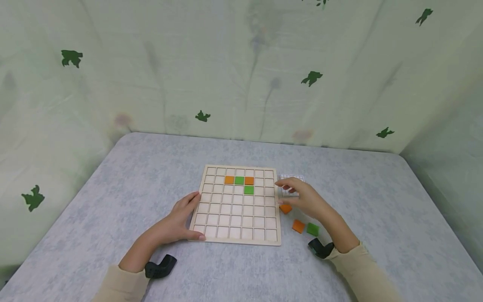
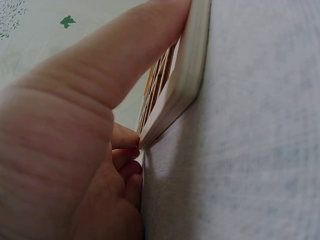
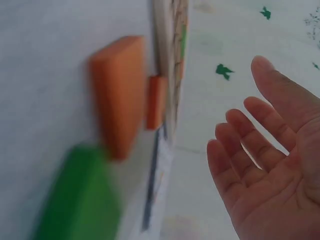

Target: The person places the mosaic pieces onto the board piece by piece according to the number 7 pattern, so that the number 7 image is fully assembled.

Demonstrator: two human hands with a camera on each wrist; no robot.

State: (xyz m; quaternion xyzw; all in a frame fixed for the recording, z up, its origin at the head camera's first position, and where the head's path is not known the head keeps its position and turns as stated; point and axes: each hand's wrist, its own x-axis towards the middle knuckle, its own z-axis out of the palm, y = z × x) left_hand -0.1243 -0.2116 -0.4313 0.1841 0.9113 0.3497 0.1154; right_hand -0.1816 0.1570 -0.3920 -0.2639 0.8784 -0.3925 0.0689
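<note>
A pale wooden grid board [image 1: 226, 209] lies in front of me. Its upper rows hold an orange tile [image 1: 229, 180], a green tile [image 1: 239, 180], another orange tile [image 1: 249, 180] and, below that, a green tile [image 1: 249, 190]. My left hand [image 1: 177, 220] grips the board's near left corner, thumb over the near edge and fingers along the left side. Over a white gridded card [image 1: 298, 177] at the board's right edge is my right hand [image 1: 307, 199], fingers loosely bent and holding nothing. In the right wrist view its palm [image 3: 280, 190] and fingers show with nothing between them.
Right of the board lie a loose orange tile [image 1: 285, 209] beneath the right hand, a second orange tile [image 1: 298, 226] and a green tile [image 1: 312, 229]. The grey table [image 1: 151, 176] meets a pale curtain [image 1: 226, 84] at the back.
</note>
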